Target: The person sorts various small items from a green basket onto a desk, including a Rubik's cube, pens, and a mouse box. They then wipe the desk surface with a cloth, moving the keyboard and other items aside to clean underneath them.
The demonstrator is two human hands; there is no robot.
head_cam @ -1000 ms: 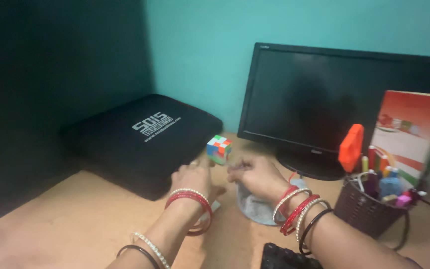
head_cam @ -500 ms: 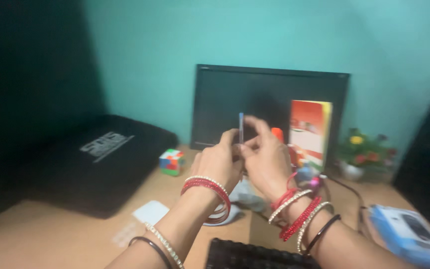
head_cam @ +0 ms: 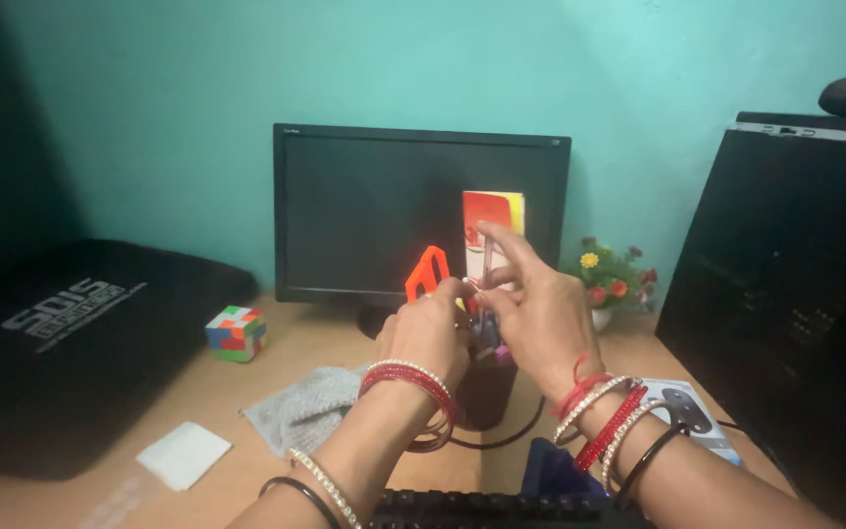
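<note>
Both hands have swung right from the puzzle cube [head_cam: 236, 333]; my left hand [head_cam: 430, 328] and right hand [head_cam: 531, 312] now pinch a thin pen [head_cam: 487, 257] above the pen holder [head_cam: 487, 387].

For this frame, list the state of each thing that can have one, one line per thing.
Monitor: screen dark.
Puzzle cube: scrambled, resting on the desk.
Grey cloth: crumpled, lying flat.
Left hand: pinching a thin pen-like item with the right hand.
Pen holder: upright, filled, partly hidden.
Flower pot: upright.

Dim, soft light; dark edges
</note>
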